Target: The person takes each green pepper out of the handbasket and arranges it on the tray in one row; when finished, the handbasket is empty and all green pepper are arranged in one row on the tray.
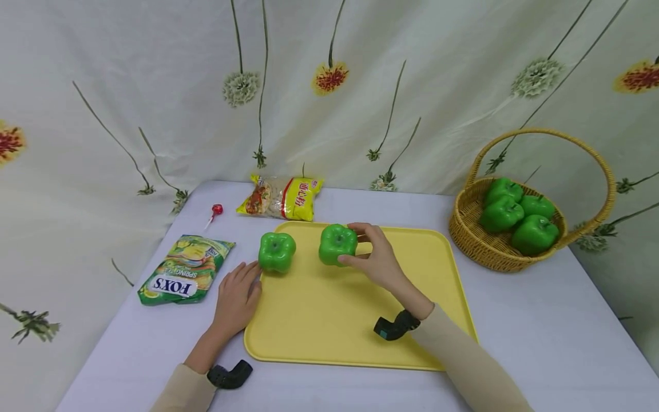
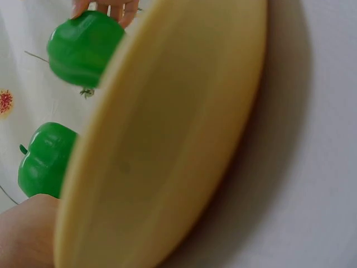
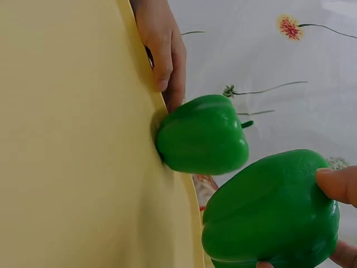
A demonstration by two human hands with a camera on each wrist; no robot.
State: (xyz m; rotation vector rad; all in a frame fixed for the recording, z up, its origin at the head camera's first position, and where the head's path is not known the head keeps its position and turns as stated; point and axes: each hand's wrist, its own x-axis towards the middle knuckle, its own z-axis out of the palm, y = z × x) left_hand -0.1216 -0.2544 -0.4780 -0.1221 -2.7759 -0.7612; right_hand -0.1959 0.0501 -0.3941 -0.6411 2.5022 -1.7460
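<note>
A green bell pepper (image 1: 337,245) is pinched between the thumb and fingers of my right hand (image 1: 378,257), over the upper middle of the yellow tray (image 1: 309,320). In the right wrist view this held pepper (image 3: 268,212) appears close up, apart from the tray surface. Another green bell pepper (image 1: 277,252) stands on the tray's upper left corner, its stem pointing up. My left hand (image 1: 238,300) rests at the tray's left edge, fingers extended, with the fingertips next to that pepper. Whether they touch it is hard to tell.
To the right stands a wicker basket (image 1: 481,252) with a tall handle, holding several green peppers (image 1: 535,234). A green FOX'S bag (image 1: 187,269) and a red lollipop (image 1: 217,209) lie on the left. Behind the tray lies a yellow food packet (image 1: 280,197).
</note>
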